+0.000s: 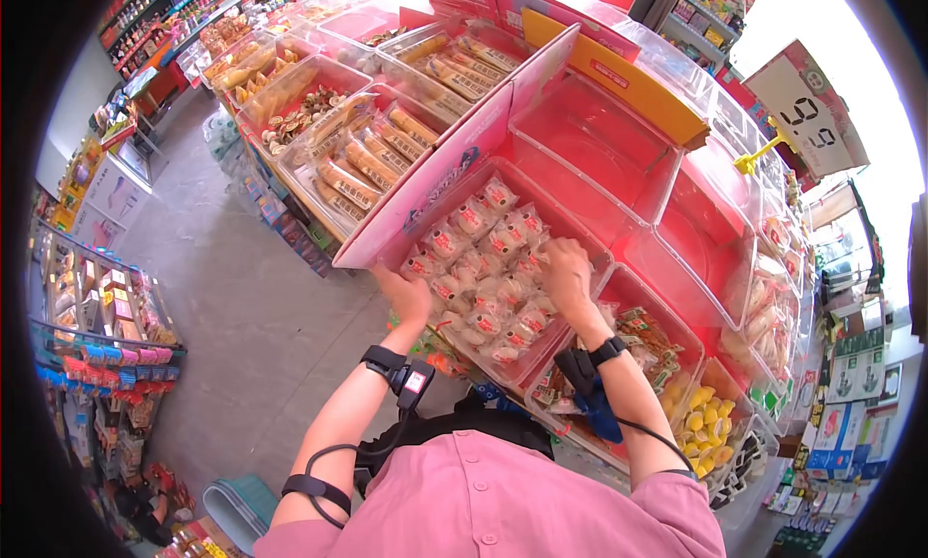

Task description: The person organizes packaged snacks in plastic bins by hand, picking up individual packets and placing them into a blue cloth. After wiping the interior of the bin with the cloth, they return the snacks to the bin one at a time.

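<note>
A clear plastic bin (530, 369) in front of me holds many small white packets in clear wrappers with red print (488, 321). My left hand (404, 297) is at the bin's left edge, next to the lower corner of a pink divider board (454, 176). One of its fingers is stretched toward the board; the others are partly hidden. Over the right side of the same bin, my right hand (568, 273) has its fingers bent down among the packets. The fingertips are hidden, so what they grip cannot be made out. Black straps with small devices circle both wrists.
Beyond the board, bins hold long wrapped rolls (367, 161) and brown snacks (304, 113). Red-lined bins (599, 137) stand ahead; yellow packs (706, 427) sit at lower right. A price sign (812, 113) rises at right. Grey floor (251, 336) and a shelf rack (106, 316) lie left.
</note>
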Action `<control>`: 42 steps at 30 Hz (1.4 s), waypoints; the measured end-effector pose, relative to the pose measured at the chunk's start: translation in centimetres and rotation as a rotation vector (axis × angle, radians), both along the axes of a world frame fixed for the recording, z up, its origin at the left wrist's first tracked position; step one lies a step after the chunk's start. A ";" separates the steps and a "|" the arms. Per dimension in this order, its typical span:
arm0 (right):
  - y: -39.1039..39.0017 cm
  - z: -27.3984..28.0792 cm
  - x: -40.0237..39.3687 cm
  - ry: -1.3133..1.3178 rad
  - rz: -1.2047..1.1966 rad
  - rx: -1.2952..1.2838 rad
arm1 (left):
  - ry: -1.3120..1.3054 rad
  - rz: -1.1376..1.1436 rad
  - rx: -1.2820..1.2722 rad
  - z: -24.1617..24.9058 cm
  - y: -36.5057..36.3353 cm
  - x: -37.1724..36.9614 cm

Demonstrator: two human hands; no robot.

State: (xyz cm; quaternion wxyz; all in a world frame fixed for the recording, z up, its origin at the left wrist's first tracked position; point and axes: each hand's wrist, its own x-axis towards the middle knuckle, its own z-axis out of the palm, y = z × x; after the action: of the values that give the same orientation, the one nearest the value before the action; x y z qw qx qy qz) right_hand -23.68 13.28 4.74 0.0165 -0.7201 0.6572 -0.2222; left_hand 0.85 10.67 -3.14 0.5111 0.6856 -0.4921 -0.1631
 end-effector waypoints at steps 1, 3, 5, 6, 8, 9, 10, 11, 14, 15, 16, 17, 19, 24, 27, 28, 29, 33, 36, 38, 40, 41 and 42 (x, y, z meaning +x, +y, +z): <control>0.1 -0.7 -0.5 0.002 -0.010 0.003 | 0.022 -0.001 0.051 0.0 0.1 0.0; -0.1 -1.5 -1.0 -0.080 0.071 0.027 | 0.036 -0.024 0.099 -0.5 -0.1 0.1; 0.5 -0.8 -1.6 -0.133 0.047 0.124 | 0.045 0.000 0.044 -1.4 -0.3 0.3; 1.2 0.1 -1.2 -0.161 0.068 0.085 | 0.047 -0.019 0.050 -1.2 -0.2 0.5; 2.5 1.2 0.3 -0.272 0.020 0.142 | 0.054 -0.039 0.102 -0.7 -0.3 0.5; 2.9 0.6 0.9 -0.262 0.045 0.156 | 0.060 -0.059 0.109 -0.6 -0.1 0.3; 3.2 0.0 1.6 -0.266 0.019 0.170 | 0.054 -0.051 0.055 -0.4 -0.1 0.3; 3.5 0.0 2.5 -0.273 -0.003 0.182 | 0.046 -0.039 -0.001 -0.3 -0.1 0.3; 2.6 -1.5 3.4 -0.219 0.007 0.297 | 0.020 -0.052 0.029 -0.4 -0.2 0.5; 2.6 -1.4 3.7 -0.223 0.000 0.297 | 0.018 -0.059 0.031 -0.3 0.1 0.6; 2.3 -1.2 3.8 -0.205 -0.038 0.368 | 0.014 -0.062 0.001 -0.2 0.2 0.5; 1.9 -0.7 4.1 -0.184 -0.071 0.435 | 0.014 -0.058 -0.035 0.2 0.1 0.4; 2.3 -0.2 4.6 -0.150 0.074 0.325 | 0.007 -0.060 -0.025 0.6 0.3 0.4; 3.6 0.4 6.0 -0.061 0.445 0.495 | -0.018 -0.022 -0.052 0.3 0.1 0.2; 3.6 -1.1 6.6 0.043 0.475 0.479 | -0.058 0.014 0.025 0.8 0.2 0.1; 3.9 -1.4 6.8 0.069 0.419 0.385 | -0.039 0.007 0.004 1.1 0.3 0.0; 4.1 -1.3 7.2 0.094 0.361 0.291 | -0.021 -0.001 -0.016 1.2 0.4 0.0; 3.6 -1.1 7.9 -0.024 0.212 0.500 | -0.038 -0.001 -0.056 1.2 0.2 -0.1; 3.7 -1.4 7.6 0.035 0.140 0.529 | -0.079 0.021 -0.030 1.6 0.3 -0.3; 4.0 -1.6 7.5 0.058 0.058 0.635 | 0.115 -0.043 0.058 1.6 0.7 -0.1; 3.9 -2.5 7.1 0.026 0.075 0.631 | 0.048 -0.024 0.037 1.9 0.7 -0.2; 4.0 -2.1 7.3 -0.017 0.072 0.642 | -0.022 -0.026 0.031 1.9 0.7 -0.1; 4.2 -1.9 7.3 -0.074 0.074 0.617 | 0.017 -0.040 0.037 1.8 0.6 0.0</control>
State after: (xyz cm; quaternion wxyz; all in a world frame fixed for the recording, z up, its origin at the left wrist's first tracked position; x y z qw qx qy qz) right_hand -16.40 17.45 2.86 0.2662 -0.6960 0.6658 -0.0378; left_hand 0.86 11.26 -1.34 0.4992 0.6834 -0.4985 -0.1881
